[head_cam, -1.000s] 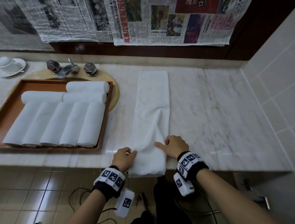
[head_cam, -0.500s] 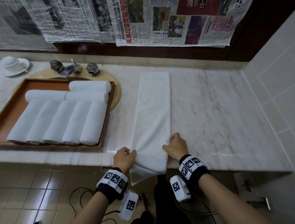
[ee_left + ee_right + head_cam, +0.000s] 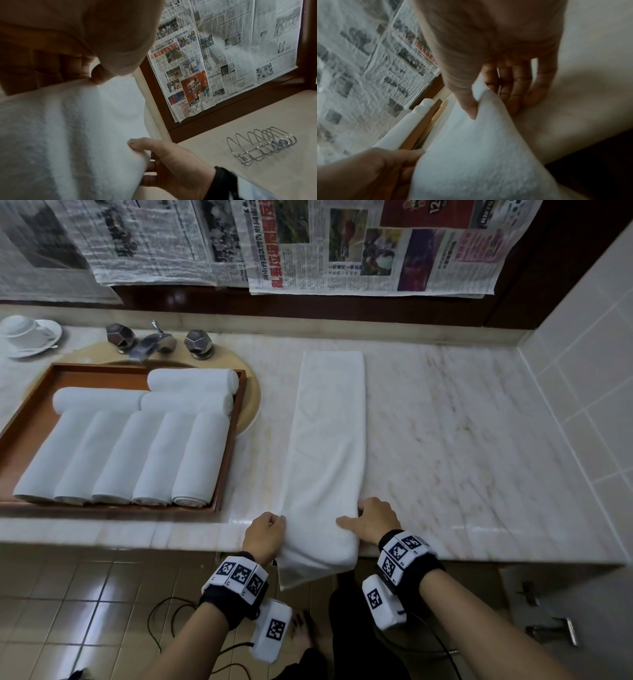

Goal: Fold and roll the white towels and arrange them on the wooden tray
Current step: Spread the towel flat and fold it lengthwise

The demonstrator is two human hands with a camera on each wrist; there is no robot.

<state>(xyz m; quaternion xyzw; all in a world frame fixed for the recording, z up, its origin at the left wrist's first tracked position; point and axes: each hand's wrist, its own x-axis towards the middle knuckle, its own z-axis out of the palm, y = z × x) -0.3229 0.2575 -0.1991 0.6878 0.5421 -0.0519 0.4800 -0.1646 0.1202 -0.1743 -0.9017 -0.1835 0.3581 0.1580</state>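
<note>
A long white towel [image 3: 329, 440], folded into a narrow strip, lies lengthwise on the marble counter, its near end hanging over the front edge. My left hand [image 3: 265, 537] pinches the strip's left edge at the counter's front. My right hand [image 3: 371, 520] pinches the right edge, thumb on top of the cloth [image 3: 481, 135] and fingers beneath. In the left wrist view the towel [image 3: 72, 128] fills the near field, with the right hand [image 3: 171, 166] gripping its far side. The wooden tray [image 3: 37, 419] at left holds several rolled white towels [image 3: 120, 457].
The tray sits over a basin with a metal faucet [image 3: 152, 340]. A cup and saucer [image 3: 25, 335] stand at the back left. Newspaper [image 3: 373, 244] covers the wall behind. A tiled wall [image 3: 589, 378] bounds the counter on the right. A wire rack [image 3: 262, 144] lies on the counter.
Both hands have shifted on the towel's near end, from resting over it to pinching its side edges. The near end now hangs further over the counter's edge.
</note>
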